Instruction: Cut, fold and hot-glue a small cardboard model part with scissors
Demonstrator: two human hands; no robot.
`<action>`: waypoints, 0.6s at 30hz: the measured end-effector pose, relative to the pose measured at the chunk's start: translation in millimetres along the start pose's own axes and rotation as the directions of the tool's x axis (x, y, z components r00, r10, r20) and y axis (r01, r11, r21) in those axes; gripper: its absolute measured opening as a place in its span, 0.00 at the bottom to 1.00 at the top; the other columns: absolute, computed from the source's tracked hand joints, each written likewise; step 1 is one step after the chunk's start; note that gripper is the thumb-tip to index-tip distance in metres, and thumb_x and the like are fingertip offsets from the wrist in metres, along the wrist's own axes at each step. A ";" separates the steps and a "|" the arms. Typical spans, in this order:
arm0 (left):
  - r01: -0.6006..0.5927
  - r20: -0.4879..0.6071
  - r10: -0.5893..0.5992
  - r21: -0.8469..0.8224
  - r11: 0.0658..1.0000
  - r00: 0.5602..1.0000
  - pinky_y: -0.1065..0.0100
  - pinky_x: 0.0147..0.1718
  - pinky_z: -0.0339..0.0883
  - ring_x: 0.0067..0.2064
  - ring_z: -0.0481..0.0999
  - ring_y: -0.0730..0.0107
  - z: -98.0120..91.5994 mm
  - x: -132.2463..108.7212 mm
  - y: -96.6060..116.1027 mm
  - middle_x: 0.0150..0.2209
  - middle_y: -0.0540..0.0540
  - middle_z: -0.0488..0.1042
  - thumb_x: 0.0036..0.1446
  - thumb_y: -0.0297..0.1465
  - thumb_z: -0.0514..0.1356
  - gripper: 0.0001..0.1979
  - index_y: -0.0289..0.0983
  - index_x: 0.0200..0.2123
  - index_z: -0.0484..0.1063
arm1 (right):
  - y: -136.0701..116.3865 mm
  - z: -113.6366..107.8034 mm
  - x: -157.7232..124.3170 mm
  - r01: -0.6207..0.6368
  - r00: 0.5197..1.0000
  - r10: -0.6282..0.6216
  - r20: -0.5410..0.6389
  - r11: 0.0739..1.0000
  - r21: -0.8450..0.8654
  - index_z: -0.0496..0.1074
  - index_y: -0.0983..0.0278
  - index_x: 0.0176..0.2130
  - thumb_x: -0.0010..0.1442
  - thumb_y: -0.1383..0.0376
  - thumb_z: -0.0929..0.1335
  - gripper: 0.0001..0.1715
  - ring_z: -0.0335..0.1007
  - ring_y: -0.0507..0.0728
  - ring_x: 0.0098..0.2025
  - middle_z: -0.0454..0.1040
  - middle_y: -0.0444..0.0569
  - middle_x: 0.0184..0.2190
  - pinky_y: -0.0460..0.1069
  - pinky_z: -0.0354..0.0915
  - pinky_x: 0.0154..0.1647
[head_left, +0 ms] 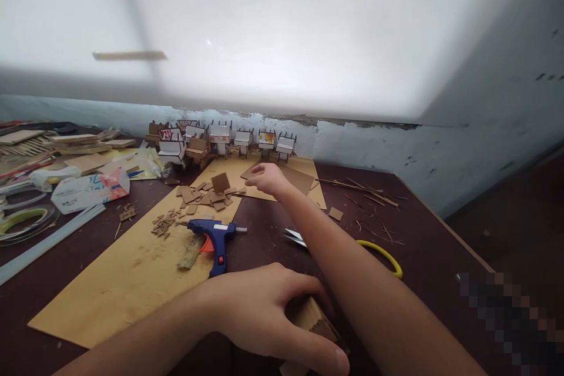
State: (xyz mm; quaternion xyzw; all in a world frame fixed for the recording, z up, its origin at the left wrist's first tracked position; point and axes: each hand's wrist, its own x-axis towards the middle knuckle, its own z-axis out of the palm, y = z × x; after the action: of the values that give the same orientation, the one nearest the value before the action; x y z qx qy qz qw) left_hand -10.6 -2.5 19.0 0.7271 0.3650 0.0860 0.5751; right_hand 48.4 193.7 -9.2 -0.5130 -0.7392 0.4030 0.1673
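My left hand, low in the centre, is wrapped round a small brown cardboard piece with a corrugated edge; the palm hides much of it. My right hand reaches far forward, its fingers curled together over a flat cardboard sheet. Whatever the fingertips hold, if anything, is too small to make out. To the left of that hand lies a pile of cut cardboard pieces. A blue hot glue gun with an orange trigger rests near my left hand. Scissors with a yellow handle lie partly under my right forearm.
Several small cardboard chairs stand along the wall. Clear glue sticks, tape rolls and wood strips crowd the left. Thin brown strips lie at right on the dark table. Yellow board covers part of it.
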 end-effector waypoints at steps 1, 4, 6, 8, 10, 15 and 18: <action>0.024 0.000 -0.024 0.013 1.000 1.000 0.66 0.42 0.71 0.46 0.79 0.58 -0.1 -0.5 0.2 0.45 0.50 0.82 0.47 0.52 0.72 0.30 0.46 0.51 0.79 | 4.4 -7.1 -4.1 0.001 1.000 -0.001 -0.010 0.999 -0.054 0.74 0.61 0.55 0.70 0.58 0.69 0.17 0.75 0.62 0.53 0.74 0.52 0.58 0.58 0.73 0.53; 0.072 -0.003 -0.072 0.053 0.996 0.997 0.66 0.39 0.70 0.44 0.79 0.58 0.5 -1.9 1.3 0.44 0.51 0.82 0.46 0.52 0.72 0.30 0.48 0.52 0.79 | 25.9 -36.1 -22.7 -0.017 1.000 0.012 -0.019 0.974 -0.227 0.74 0.62 0.56 0.70 0.58 0.69 0.17 0.75 0.61 0.52 0.74 0.53 0.57 0.59 0.73 0.52; 0.076 -0.008 -0.076 0.065 0.995 0.997 0.67 0.39 0.69 0.44 0.79 0.59 1.4 -2.4 2.0 0.44 0.51 0.82 0.46 0.53 0.72 0.30 0.50 0.52 0.79 | 45.9 -60.3 -39.6 -0.059 0.998 0.048 -0.042 0.937 -0.344 0.74 0.61 0.55 0.70 0.59 0.69 0.17 0.75 0.60 0.52 0.74 0.53 0.57 0.59 0.73 0.52; 0.083 -0.020 -0.081 0.082 0.993 0.996 0.67 0.38 0.68 0.44 0.79 0.60 2.3 -2.5 2.1 0.44 0.52 0.82 0.46 0.53 0.71 0.30 0.51 0.52 0.79 | 69.0 -85.9 -59.3 -0.116 0.993 0.095 -0.068 0.888 -0.445 0.74 0.61 0.55 0.70 0.59 0.70 0.16 0.74 0.60 0.53 0.74 0.53 0.57 0.59 0.73 0.53; 0.087 -0.023 -0.085 0.092 0.992 0.996 0.67 0.37 0.68 0.43 0.79 0.60 3.4 -2.1 1.5 0.45 0.52 0.82 0.47 0.54 0.71 0.30 0.51 0.52 0.79 | 92.6 -108.7 -79.9 -0.167 0.986 0.143 -0.087 0.837 -0.522 0.75 0.61 0.54 0.70 0.59 0.70 0.15 0.75 0.60 0.52 0.74 0.53 0.56 0.58 0.73 0.52; 0.075 0.001 -0.075 0.089 0.993 0.997 0.68 0.36 0.67 0.43 0.79 0.61 6.5 -0.2 -0.1 0.44 0.52 0.82 0.48 0.54 0.70 0.30 0.50 0.53 0.78 | 133.0 -132.0 -117.1 -0.150 0.988 0.137 -0.070 0.755 -0.639 0.76 0.62 0.51 0.70 0.60 0.70 0.13 0.75 0.60 0.52 0.76 0.52 0.54 0.59 0.73 0.53; 0.089 0.002 -0.089 0.089 0.992 0.996 0.69 0.35 0.66 0.43 0.78 0.61 7.2 0.8 0.2 0.44 0.51 0.82 0.48 0.55 0.70 0.30 0.50 0.53 0.78 | 139.4 -127.4 -122.4 -0.103 0.995 0.085 -0.059 0.736 -0.669 0.76 0.62 0.51 0.70 0.60 0.70 0.12 0.75 0.60 0.52 0.76 0.52 0.54 0.59 0.72 0.54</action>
State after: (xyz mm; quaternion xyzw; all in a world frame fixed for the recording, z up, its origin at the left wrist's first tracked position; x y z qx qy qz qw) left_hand -6.0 -7.6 16.7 0.7351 0.3988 0.0417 0.5467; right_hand 270.7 159.2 -17.0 -0.5803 -0.8058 0.1113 -0.0400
